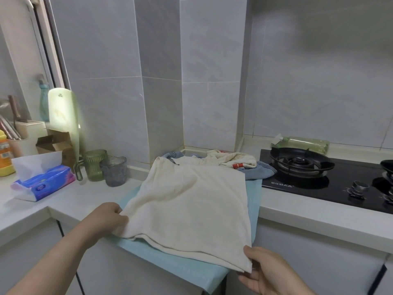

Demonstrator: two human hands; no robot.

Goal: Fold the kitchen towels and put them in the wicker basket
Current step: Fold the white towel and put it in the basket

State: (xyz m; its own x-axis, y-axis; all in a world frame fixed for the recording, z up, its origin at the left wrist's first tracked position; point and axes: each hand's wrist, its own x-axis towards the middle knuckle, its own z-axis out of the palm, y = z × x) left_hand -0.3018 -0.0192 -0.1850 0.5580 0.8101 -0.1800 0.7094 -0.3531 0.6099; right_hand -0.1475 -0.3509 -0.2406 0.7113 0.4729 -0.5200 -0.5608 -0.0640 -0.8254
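Cream terry cloth takes up most of the head view: a cream towel [191,209] is spread flat on a pale blue mat [170,267] laid over the white counter [85,194]. Its long axis runs from the counter's front edge towards the back wall, skewed a bit so the far end leans left. The near end and the mat under it both stick out past the front edge.

The left hand [108,218] has its grip pinched on the towel's near-left corner, right at the mat's left side. The right hand [265,273] has its grip closed on the near-right corner, out past the front edge; some of its fingers are tucked under the cloth, so I can't see them all.

Room-wise, there's a bare strip of counter left of the mat before you hit the tissue pack [44,184], a green glass [94,165] and a grey glass [113,171]. On the right it's tight, with the black gas hob [319,177] just beside the mat. At the back corner a pile of towels [225,160], cream and blue ones, touches the spread towel's far edge, which partly covers it, so I can't count them.

The far-left stuff is hard to make out: a green cutting board [63,124] leans on the wall and a yellow bottle [5,154] is cut off by the frame.
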